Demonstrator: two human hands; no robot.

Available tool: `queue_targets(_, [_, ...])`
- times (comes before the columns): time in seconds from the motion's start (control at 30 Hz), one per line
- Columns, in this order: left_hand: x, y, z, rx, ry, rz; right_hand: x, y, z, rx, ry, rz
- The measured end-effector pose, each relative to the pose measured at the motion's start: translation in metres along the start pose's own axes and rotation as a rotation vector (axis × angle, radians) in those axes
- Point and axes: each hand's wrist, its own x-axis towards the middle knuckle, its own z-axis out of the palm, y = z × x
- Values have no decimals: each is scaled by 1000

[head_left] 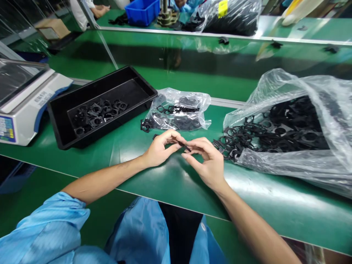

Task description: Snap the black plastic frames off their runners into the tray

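My left hand (161, 148) pinches a thin black plastic piece (183, 143) between thumb and fingers, above the green workbench (154, 172). My right hand (207, 161) is close by, its curved thumb and forefinger apart around the piece's far end. Beside my right hand, black plastic frames (233, 145) spill from the mouth of a large clear plastic bag (286, 86). Just beyond my hands lies a smaller clear bag (189, 97) of similar black pieces. A black tray (121, 79) to the left holds more frames.
A white digital scale (30, 106) stands at the left end of the bench. Beyond a metal rail lies a second green bench with a blue bin (142, 11) and a bulky bag of black parts (233, 16). A co-worker's hand (100, 11) shows at the far left.
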Motion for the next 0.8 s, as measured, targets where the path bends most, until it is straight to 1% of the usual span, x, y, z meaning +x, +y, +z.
queue_targets(0.13, [0, -5, 0, 15, 24, 24, -3, -1, 1, -49, -25, -38])
queue_targets(0.23, [-1, -5, 0, 23, 23, 27, -4, 0, 2, -69, -32, -35])
queue_targets(0.37, [-1, -5, 0, 42, 28, 33, -4, 0, 2, -83, -22, -29])
queue_targets(0.57, [0, -4, 1, 85, 49, 106, -2, -1, 0, -160, 18, -55])
queue_targets(0.7, [0, 0, 0, 167, 94, 158, 1, 4, -1, -133, 65, 47])
queue_targets(0.8, [-1, 3, -1, 231, 92, 188, 3, 10, -2, -68, 48, 149])
